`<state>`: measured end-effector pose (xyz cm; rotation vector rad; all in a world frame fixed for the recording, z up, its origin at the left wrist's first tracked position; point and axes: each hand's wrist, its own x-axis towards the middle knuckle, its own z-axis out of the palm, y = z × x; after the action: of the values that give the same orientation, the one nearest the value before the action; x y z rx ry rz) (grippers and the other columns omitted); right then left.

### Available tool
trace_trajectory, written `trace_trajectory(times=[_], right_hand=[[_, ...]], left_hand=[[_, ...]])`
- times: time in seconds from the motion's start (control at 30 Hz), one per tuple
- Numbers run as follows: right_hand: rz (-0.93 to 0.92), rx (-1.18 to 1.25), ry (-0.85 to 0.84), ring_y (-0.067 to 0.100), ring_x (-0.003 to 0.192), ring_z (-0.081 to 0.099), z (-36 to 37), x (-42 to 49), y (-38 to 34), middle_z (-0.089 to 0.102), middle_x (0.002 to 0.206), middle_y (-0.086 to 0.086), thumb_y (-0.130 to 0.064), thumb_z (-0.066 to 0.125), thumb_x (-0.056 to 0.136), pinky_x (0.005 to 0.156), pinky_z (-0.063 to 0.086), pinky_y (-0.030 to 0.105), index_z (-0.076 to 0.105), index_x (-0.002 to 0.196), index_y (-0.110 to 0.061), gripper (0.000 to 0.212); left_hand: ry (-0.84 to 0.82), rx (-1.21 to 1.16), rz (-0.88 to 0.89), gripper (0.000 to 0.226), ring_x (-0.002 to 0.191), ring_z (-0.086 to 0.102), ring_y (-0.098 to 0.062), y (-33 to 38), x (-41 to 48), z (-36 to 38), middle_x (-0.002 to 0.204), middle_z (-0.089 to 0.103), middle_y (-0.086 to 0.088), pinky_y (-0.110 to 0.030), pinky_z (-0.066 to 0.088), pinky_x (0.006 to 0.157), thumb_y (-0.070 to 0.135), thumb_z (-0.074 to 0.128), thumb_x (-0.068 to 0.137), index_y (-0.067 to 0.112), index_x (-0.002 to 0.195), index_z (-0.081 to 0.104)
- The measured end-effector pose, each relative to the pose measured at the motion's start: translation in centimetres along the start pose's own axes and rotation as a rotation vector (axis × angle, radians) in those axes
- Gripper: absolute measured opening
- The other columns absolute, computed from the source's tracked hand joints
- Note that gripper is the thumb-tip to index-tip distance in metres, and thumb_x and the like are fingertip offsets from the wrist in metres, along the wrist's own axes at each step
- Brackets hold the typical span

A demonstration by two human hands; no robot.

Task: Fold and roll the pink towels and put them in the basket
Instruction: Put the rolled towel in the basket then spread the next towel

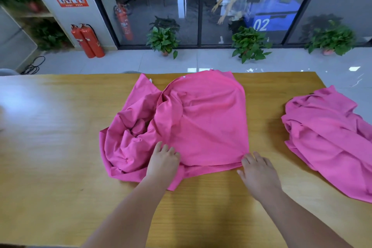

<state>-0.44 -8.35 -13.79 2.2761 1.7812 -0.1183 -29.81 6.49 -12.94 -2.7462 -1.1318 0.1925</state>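
Observation:
A pink towel (203,125) lies in the middle of the wooden table (50,127), its right part folded flat and its left part bunched in creases. My left hand (163,162) rests flat on the towel's near edge with fingers spread. My right hand (259,175) lies flat at the towel's near right corner, its fingertips touching the cloth. A second heap of pink towels (330,139) lies crumpled at the table's right side. No basket is in view.
Beyond the table's far edge lie a tiled floor, potted plants (163,39), two red fire extinguishers (88,41) and a glass wall. A shelf with plants stands at the far left.

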Motion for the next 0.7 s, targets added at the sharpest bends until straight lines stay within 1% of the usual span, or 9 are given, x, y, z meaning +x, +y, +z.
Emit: trace_trajectory(times=[0.07,0.13,0.17,0.23,0.3,0.4,0.5,0.6,0.7], right_hand=[[0.053,-0.003,-0.029,0.028,0.152,0.031,-0.4,-0.3,0.3,0.051,0.150,-0.002,-0.053,0.049,0.103,0.119,0.029,0.048,0.058,0.142,-0.020,0.052],[0.030,0.049,0.001,0.029,0.145,0.041,-0.8,-0.8,-0.6,0.055,0.144,0.001,-0.046,0.062,0.096,0.114,0.038,0.048,0.064,0.135,-0.020,0.048],[-0.011,0.094,0.019,0.028,0.138,0.049,-0.8,-1.3,-1.2,0.058,0.139,0.001,-0.041,0.068,0.091,0.109,0.044,0.046,0.066,0.133,-0.021,0.047],[-0.128,0.201,0.038,0.023,0.127,0.058,0.2,-2.9,-2.6,0.061,0.135,-0.001,-0.036,0.076,0.082,0.101,0.052,0.042,0.065,0.134,-0.023,0.054],[-0.200,0.250,0.029,0.022,0.128,0.059,1.3,-4.7,-3.7,0.059,0.139,-0.001,-0.036,0.081,0.079,0.102,0.054,0.041,0.062,0.137,-0.025,0.062],[-0.185,0.239,0.066,0.023,0.128,0.060,2.5,-5.3,-3.8,0.060,0.140,0.002,-0.034,0.085,0.077,0.101,0.055,0.042,0.065,0.136,-0.022,0.064],[-0.197,0.201,0.074,0.021,0.113,0.064,2.2,-4.7,-2.8,0.064,0.125,-0.002,-0.028,0.082,0.077,0.094,0.056,0.039,0.068,0.129,-0.021,0.054],[-0.207,0.169,0.073,0.019,0.108,0.062,2.0,-4.8,-1.8,0.061,0.118,-0.005,-0.020,0.073,0.083,0.090,0.053,0.037,0.067,0.124,-0.023,0.041],[-0.214,0.190,0.042,0.019,0.111,0.060,2.1,-5.6,-1.3,0.060,0.118,-0.006,-0.024,0.069,0.090,0.091,0.052,0.037,0.064,0.119,-0.026,0.029]], left_hand=[[0.067,-0.045,-0.003,0.019,0.087,0.059,-0.031,1.2,-0.4,-0.1,0.091,0.063,-0.005,-0.050,0.048,0.098,0.018,0.076,0.077,0.017,0.095,0.071],[0.117,-0.114,0.054,0.035,0.103,0.057,-0.032,2.9,-0.8,-0.6,0.114,0.061,-0.007,-0.048,0.045,0.100,0.023,0.071,0.080,0.018,0.114,0.066],[0.134,-0.144,0.114,0.038,0.107,0.057,-0.030,3.9,-1.0,-0.9,0.120,0.060,-0.006,-0.046,0.045,0.100,0.026,0.068,0.081,0.019,0.118,0.064],[0.118,-0.174,0.254,0.035,0.105,0.057,-0.026,6.2,-1.9,-1.1,0.118,0.061,-0.002,-0.043,0.048,0.095,0.028,0.062,0.082,0.022,0.116,0.065],[0.041,-0.144,0.309,0.031,0.099,0.059,-0.025,8.0,-3.0,-0.7,0.113,0.062,-0.002,-0.041,0.050,0.092,0.027,0.059,0.082,0.023,0.111,0.066],[-0.117,-0.122,0.183,0.037,0.101,0.063,-0.028,9.2,-3.9,0.2,0.115,0.065,-0.006,-0.042,0.053,0.094,0.024,0.061,0.084,0.020,0.121,0.066],[-0.159,-0.115,0.055,0.042,0.104,0.065,-0.029,10.3,-3.8,-0.4,0.119,0.065,-0.007,-0.041,0.050,0.094,0.014,0.059,0.087,0.015,0.130,0.061],[-0.180,-0.098,0.054,0.036,0.100,0.067,-0.028,11.3,-3.4,-1.2,0.112,0.066,-0.005,-0.039,0.046,0.085,0.007,0.059,0.088,0.014,0.123,0.060],[-0.249,-0.101,0.098,0.032,0.097,0.066,-0.028,12.6,-4.0,-1.8,0.108,0.064,-0.006,-0.039,0.045,0.083,0.004,0.065,0.083,0.015,0.114,0.063]])
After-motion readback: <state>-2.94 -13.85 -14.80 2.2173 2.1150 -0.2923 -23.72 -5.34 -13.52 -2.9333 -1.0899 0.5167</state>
